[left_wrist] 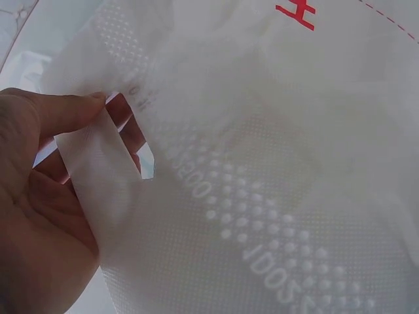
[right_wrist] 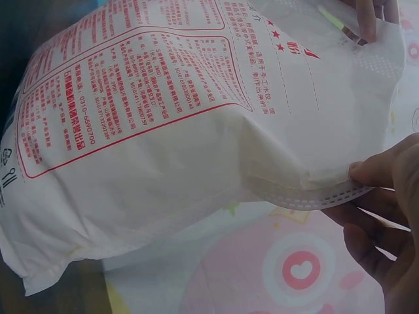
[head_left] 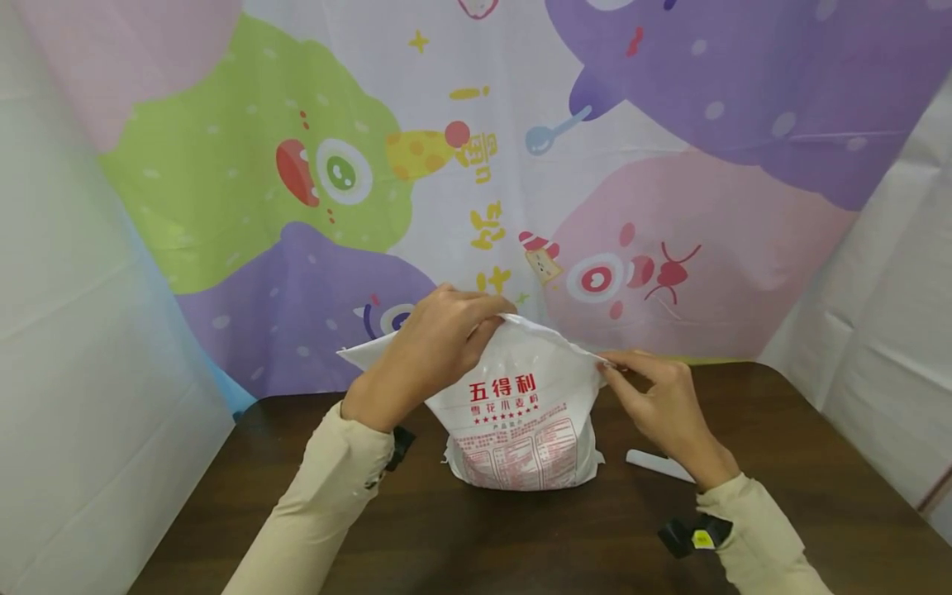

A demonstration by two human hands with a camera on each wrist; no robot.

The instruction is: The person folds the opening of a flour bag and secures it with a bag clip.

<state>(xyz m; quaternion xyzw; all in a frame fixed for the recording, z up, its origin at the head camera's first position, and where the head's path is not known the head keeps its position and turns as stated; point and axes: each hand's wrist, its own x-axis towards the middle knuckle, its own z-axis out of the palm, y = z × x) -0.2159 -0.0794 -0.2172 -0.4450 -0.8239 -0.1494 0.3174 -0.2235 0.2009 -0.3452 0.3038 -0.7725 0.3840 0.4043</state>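
Two hands of mine on one white flour bag (head_left: 513,421), upright mid-desk (head_left: 461,545): my right hand (head_left: 662,405) pinches corner of top edge, my left hand (head_left: 439,343) grips by handle strip (left_wrist: 98,150); white strip-like object (head_left: 658,464) toward desk's right edge; grip done, contents seemingly all left inside; mouth cut or sealed, cannot tell; cartoon backdrop (head_left: 669,264) beyond desk's far edge

- White, red-printed plastic bag (head_left: 513,417): "五得利", "雪花小麦粉", a row of stars, and "0310-6590700".
- Same bag's translucent top: embossed reversed figures, not surely readable.
- Pastel cartoon-printed cloth backdrop (head_left: 446,62): sideways yellow "饭", "!".
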